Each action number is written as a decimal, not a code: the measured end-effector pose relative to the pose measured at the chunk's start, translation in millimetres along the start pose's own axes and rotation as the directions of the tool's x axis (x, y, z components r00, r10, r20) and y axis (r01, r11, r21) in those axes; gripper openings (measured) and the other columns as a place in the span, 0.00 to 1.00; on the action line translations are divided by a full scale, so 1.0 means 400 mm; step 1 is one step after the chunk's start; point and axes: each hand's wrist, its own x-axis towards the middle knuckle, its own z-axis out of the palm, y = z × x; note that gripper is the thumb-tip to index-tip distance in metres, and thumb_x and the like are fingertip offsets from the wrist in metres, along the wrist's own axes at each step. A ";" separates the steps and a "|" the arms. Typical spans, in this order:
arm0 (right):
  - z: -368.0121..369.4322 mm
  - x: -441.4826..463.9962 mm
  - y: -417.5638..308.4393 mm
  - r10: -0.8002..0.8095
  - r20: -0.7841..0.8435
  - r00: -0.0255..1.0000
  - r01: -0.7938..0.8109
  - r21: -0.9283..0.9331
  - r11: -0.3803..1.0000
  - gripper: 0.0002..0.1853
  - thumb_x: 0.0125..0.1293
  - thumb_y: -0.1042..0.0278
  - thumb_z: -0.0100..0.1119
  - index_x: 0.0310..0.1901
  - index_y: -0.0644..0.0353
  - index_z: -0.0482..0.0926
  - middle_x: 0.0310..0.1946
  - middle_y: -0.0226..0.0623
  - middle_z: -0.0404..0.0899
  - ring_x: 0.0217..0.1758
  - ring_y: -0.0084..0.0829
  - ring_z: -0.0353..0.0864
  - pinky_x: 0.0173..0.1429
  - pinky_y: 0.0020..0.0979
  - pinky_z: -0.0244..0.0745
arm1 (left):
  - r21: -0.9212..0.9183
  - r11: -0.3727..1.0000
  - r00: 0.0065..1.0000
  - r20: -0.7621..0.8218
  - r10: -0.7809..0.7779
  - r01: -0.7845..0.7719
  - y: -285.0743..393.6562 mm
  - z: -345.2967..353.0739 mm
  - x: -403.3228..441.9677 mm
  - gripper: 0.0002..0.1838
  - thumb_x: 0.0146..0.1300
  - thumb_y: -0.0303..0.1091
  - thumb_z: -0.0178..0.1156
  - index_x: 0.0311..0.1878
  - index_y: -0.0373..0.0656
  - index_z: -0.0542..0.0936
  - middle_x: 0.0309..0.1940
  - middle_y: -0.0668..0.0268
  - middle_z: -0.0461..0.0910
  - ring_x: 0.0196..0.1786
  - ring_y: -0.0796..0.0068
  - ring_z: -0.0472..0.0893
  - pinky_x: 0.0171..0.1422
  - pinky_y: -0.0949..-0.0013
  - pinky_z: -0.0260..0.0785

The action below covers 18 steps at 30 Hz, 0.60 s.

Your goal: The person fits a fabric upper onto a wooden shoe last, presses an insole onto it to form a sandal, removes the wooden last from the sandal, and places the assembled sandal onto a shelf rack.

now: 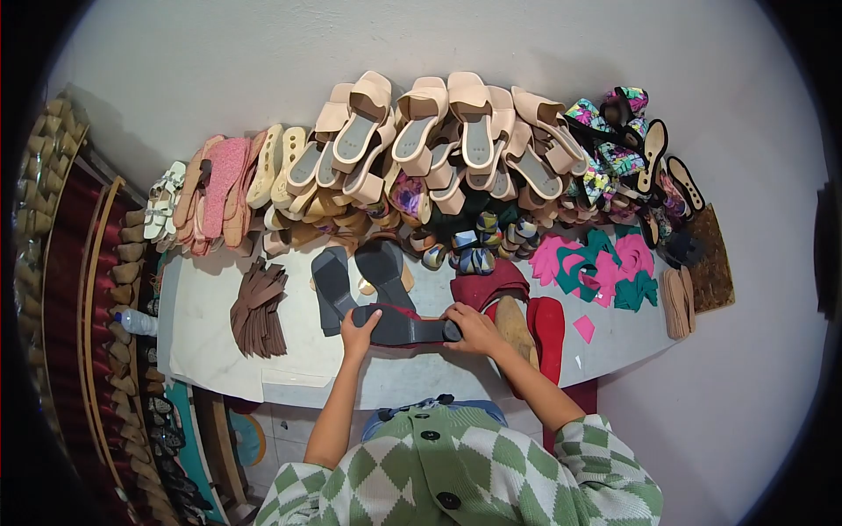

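Held sideways across my body above the table's front edge is a shoe (402, 329), its black sole towards me and a dark red edge showing. My left hand (358, 328) grips its broad toe end, the thumb on the sole. At the heel end, my right hand (474, 329) has its fingers closed round the heel. Just beyond lie more black soles (331, 282). To the right of my right hand are a tan shoe last (514, 329), red shoe parts (550, 331) and dark red material (481, 285).
Beige block-heeled sandals (421, 127) are piled along the wall. Brown strips (260, 311) lie left on the white table (206, 324); pink and green scraps (596, 263) lie right. Patterned sandals (618, 158) stand behind them. A shelf of shoe lasts (123, 294) borders the left side.
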 end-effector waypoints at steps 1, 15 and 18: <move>0.000 0.001 0.000 -0.013 -0.003 1.000 0.013 0.005 1.000 0.26 0.41 0.58 0.69 0.43 0.57 0.72 0.41 0.39 0.72 0.47 0.43 0.73 0.47 0.39 0.71 | 0.008 1.000 1.000 -0.001 0.008 -0.008 -0.002 -0.001 0.000 0.17 0.50 0.38 0.68 0.35 0.34 0.76 0.30 0.63 0.78 0.33 0.76 0.77 0.40 0.74 0.70; 0.116 0.070 0.064 0.566 -0.035 0.824 -0.538 0.269 0.799 0.15 0.57 0.63 0.46 0.31 0.62 0.81 0.28 0.53 0.78 0.35 0.48 0.79 0.43 0.41 0.71 | 0.014 1.000 1.000 -0.029 -0.013 0.013 0.024 0.001 -0.011 0.20 0.48 0.40 0.69 0.36 0.34 0.76 0.30 0.61 0.78 0.33 0.74 0.77 0.40 0.73 0.69; 0.101 0.082 0.060 0.644 0.011 0.765 -0.634 0.189 0.750 0.15 0.56 0.62 0.47 0.32 0.63 0.81 0.30 0.54 0.78 0.37 0.48 0.79 0.44 0.42 0.71 | 0.019 1.000 1.000 -0.027 -0.003 0.003 0.024 0.002 -0.011 0.20 0.48 0.41 0.70 0.34 0.34 0.76 0.29 0.62 0.78 0.32 0.74 0.76 0.40 0.72 0.69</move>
